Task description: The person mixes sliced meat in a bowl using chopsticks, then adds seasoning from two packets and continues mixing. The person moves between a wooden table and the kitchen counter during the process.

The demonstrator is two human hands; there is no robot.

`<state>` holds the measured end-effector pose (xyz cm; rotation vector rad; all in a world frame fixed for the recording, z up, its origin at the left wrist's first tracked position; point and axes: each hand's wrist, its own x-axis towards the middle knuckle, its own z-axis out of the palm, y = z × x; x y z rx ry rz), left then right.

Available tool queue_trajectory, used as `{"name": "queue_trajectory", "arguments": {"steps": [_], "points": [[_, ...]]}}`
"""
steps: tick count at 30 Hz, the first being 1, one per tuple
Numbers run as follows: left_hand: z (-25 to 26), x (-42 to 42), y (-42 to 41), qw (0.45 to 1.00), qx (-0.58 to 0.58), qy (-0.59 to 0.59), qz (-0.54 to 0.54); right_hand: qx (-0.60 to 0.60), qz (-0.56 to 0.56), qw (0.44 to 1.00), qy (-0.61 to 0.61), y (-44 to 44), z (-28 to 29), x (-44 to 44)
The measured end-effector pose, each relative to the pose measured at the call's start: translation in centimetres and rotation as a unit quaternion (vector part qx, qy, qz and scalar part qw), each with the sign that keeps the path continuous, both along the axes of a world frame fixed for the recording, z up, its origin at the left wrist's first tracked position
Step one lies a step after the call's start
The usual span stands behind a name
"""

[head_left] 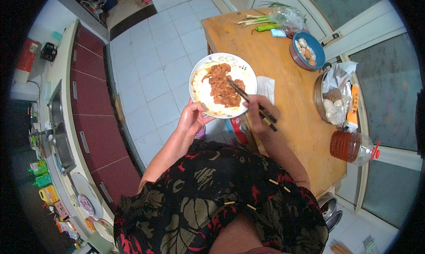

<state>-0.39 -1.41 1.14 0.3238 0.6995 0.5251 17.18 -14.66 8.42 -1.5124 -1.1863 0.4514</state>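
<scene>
My left hand (pixel 195 116) grips the near-left rim of a white patterned plate (pixel 202 103), thumb on top and fingers beneath. Reddish-brown pieces of meat (pixel 220 86), coated in sauce, lie across the middle of the plate. In my right hand (pixel 260 111) is a pair of dark chopsticks (pixel 244 94) with gold-coloured bands near their upper ends; their tips touch the meat. The right hand is slightly blurred, near the plate's lower right edge. A white paper or cloth (pixel 266 88) lies on the wooden table, partly behind the plate.
The wooden table (pixel 298 121) at right bears green onions (pixel 257 20), a green pepper (pixel 265 27), a blue bowl (pixel 294 51) of eggs and garlic, a round pan (pixel 319 98) with bags, and a large bottle (pixel 352 147). At left, a counter (pixel 61 58) has a sink (pixel 63 144) and a cutting board (pixel 91 187).
</scene>
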Motion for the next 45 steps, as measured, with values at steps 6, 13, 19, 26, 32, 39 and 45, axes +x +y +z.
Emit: {"name": "queue_trajectory", "arguments": {"steps": [6,13,19,26,32,39,45], "points": [[0.3,0.2,0.0,1.0,0.006,0.017,-0.014,0.049,-0.037,0.992,0.111,1.7,-2.6,0.4],[0.7,-0.1,0.1,0.998,0.038,0.032,-0.032,-0.036,-0.021,0.996,0.08,2.3,-1.8,3.7],[0.2,-0.5,1.0,0.995,0.047,0.049,-0.074,0.066,-0.001,0.992,0.11,5.2,-2.1,4.2],[-0.7,-2.4,0.1,0.999,0.021,0.032,-0.005,0.019,-0.028,0.994,0.1,2.0,1.1,5.3],[-1.4,-7.6,0.4,0.996,-0.027,0.003,0.083,-0.011,0.049,0.991,0.121,5.9,-1.6,-0.7],[-3.3,-15.1,2.0,0.984,-0.026,-0.016,0.177,-0.015,0.18,0.957,0.228,11.3,1.1,-7.1],[-1.5,-22.6,3.0,0.96,-0.006,-0.036,0.277,-0.1,0.223,0.959,0.143,19.1,0.2,-14.8]]}}
